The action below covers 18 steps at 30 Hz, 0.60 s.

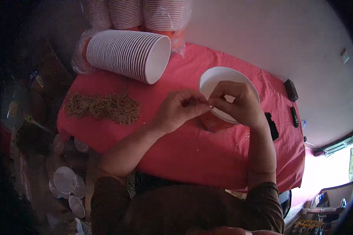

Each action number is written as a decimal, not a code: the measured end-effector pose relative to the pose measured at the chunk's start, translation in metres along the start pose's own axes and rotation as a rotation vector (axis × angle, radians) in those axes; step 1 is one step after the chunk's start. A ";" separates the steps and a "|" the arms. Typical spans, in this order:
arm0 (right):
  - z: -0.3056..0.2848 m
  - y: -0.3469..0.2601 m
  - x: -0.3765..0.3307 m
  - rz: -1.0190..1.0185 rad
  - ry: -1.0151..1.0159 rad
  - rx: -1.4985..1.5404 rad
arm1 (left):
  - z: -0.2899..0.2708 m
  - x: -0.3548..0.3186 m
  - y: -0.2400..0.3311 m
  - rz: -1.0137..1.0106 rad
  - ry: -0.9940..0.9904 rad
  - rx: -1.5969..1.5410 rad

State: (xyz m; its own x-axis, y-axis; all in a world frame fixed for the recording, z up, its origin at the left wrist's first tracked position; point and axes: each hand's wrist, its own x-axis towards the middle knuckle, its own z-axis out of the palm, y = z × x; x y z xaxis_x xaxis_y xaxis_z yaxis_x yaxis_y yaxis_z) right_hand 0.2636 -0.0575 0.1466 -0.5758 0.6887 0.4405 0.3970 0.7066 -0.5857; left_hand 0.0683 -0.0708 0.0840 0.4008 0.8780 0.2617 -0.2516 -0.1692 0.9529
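My left hand [180, 109] and my right hand [237, 101] meet in front of me with their fingertips pinched together. A tiny pale speck shows at the fingertips; what it is I cannot make out. Just behind and below the right hand stands a paper bucket [217, 73], white inside and reddish-orange outside. Its near rim is partly hidden by that hand. Both forearms rest over the red tablecloth [184, 156]. To the left of my left hand lies a flat bundle of brown, string-like strands [102, 109].
A nested stack of white paper buckets [119, 55] lies on its side at the back left, with more upright stacks [164, 13] in clear plastic behind it. A black cloth-like item [271, 126], a dark block [291, 90] and a black ridged object [294, 117] sit along the right.
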 end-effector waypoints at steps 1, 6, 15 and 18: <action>-0.001 0.000 0.000 0.012 -0.018 0.016 | -0.001 0.000 -0.001 0.047 -0.001 0.124; -0.002 -0.006 -0.001 0.121 -0.055 0.002 | 0.003 -0.002 -0.003 0.140 -0.004 0.092; 0.004 -0.001 -0.004 0.109 -0.130 -0.001 | 0.007 -0.004 -0.009 0.309 0.150 0.252; 0.006 -0.003 -0.005 0.147 -0.107 -0.020 | 0.007 -0.006 -0.010 0.351 0.185 0.339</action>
State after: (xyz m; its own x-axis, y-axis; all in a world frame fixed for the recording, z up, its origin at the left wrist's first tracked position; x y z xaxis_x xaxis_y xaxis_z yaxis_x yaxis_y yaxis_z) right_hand 0.2610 -0.0634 0.1420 -0.5823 0.7648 0.2756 0.4966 0.6031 -0.6242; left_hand 0.0743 -0.0770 0.0740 0.1734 0.8019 0.5718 -0.0309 -0.5758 0.8170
